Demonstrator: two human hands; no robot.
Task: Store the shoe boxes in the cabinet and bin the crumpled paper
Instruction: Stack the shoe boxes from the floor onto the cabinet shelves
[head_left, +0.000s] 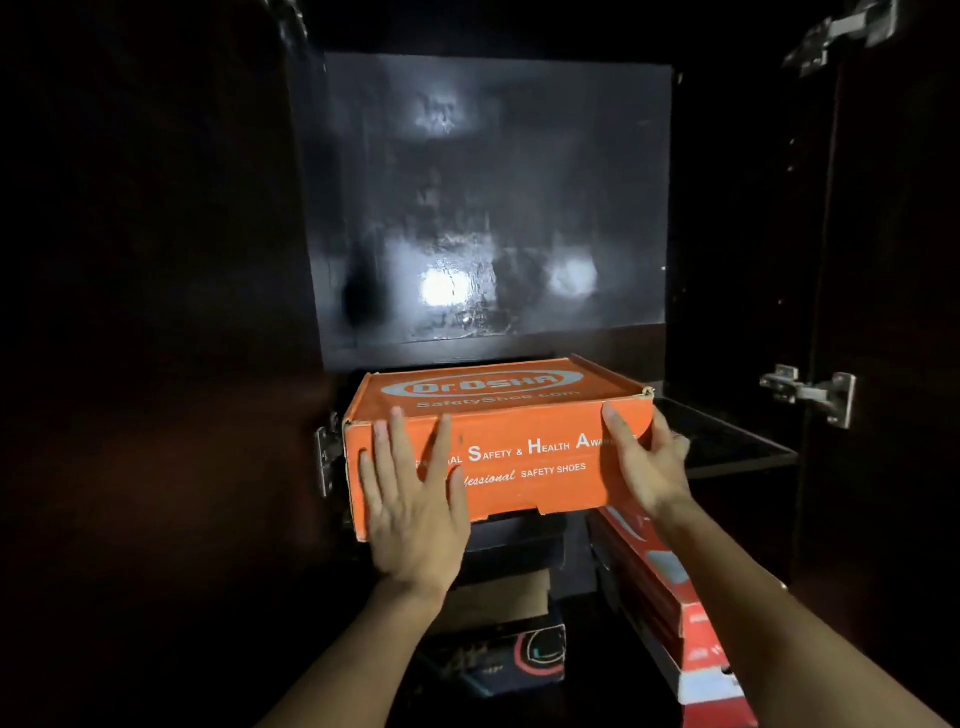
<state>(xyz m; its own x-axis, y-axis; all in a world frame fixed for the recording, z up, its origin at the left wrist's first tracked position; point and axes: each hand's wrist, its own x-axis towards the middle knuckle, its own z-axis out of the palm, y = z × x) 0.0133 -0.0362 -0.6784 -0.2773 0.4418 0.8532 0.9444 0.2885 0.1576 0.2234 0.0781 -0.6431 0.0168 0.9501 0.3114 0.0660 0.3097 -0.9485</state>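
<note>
1. While the orange safety-shoe box (498, 441) sits half into the dark cabinet (493, 197), its near face looks out at the person and its far end is already above the shelf line.
2. The left hand (413, 499) lies flat and open on the box's near face at the left, fingers spread, gripping nothing.
3. The right hand (647, 460) is half open and cups the near right corner, thumb on the front face and fingers wrapped round the side.
4. To finish well, I judge both palms should push evenly so the box slides straight to the back wall, not skewing towards the left hinge (326, 457).
5. Below, a black box (519, 545) and a tilted red box (675, 608) lie near; whether the orange box rests on them or on a shelf I cannot tell.
6. No crumpled paper is in view.
</note>
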